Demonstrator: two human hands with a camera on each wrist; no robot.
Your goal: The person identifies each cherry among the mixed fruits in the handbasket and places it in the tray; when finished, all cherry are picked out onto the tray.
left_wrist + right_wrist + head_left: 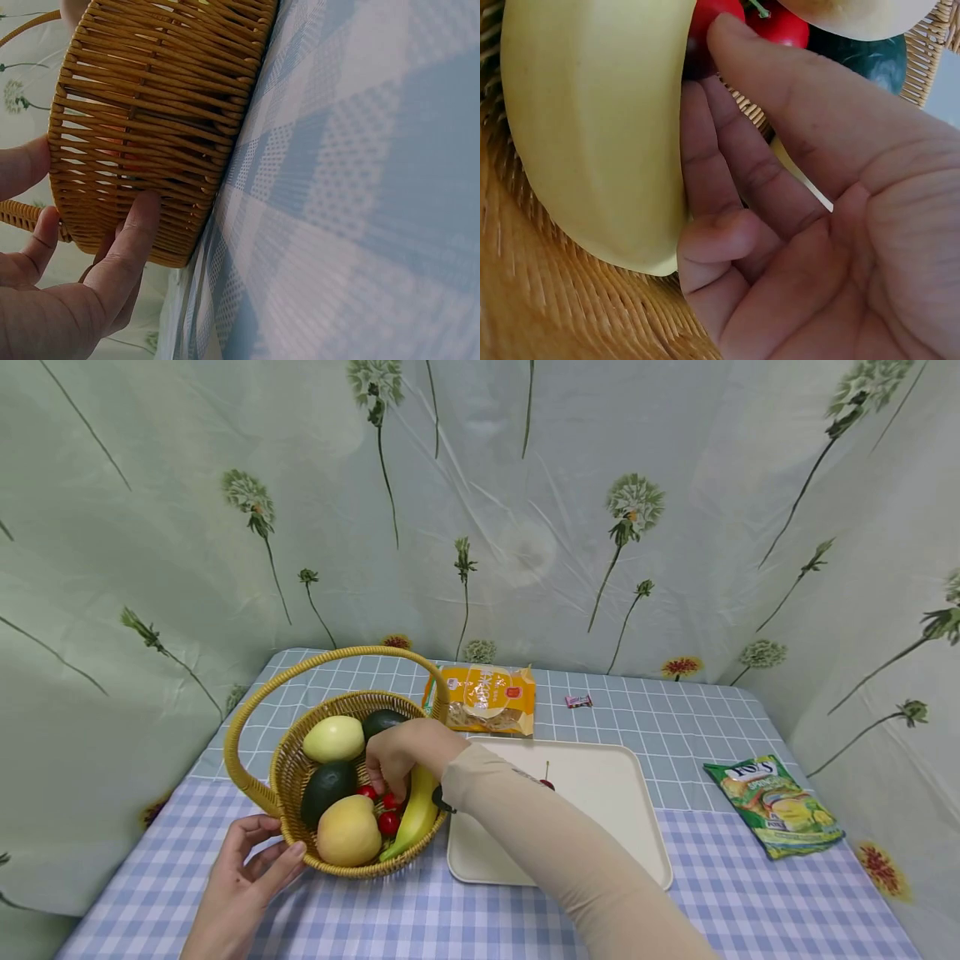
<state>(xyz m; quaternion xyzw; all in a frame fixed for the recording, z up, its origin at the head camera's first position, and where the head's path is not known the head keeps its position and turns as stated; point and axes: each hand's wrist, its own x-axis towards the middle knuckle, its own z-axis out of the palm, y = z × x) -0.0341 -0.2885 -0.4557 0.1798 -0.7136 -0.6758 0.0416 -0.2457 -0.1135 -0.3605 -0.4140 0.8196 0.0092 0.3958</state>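
Note:
A woven basket (375,867) holds a banana (417,822), a yellow apple-like fruit (349,832), a pale yellow-green fruit (333,739), dark green avocado-like fruits (328,791) and red cherries (388,823). My right hand (397,752) reaches inside beside the banana. In the right wrist view, its thumb and fingertips pinch a cherry (705,37); another cherry (784,26) lies next to it. My left hand (251,872) touches the basket's near left side, its thumb and fingers resting against the weave (142,97) and rim without wrapping around.
A cream tray (630,810) stands right of the basket, partly behind my right forearm, with a cherry (547,784) on it. An orange food bag (487,697) lies behind. A small wrapped candy (578,702) and a green snack bag (776,806) lie farther right.

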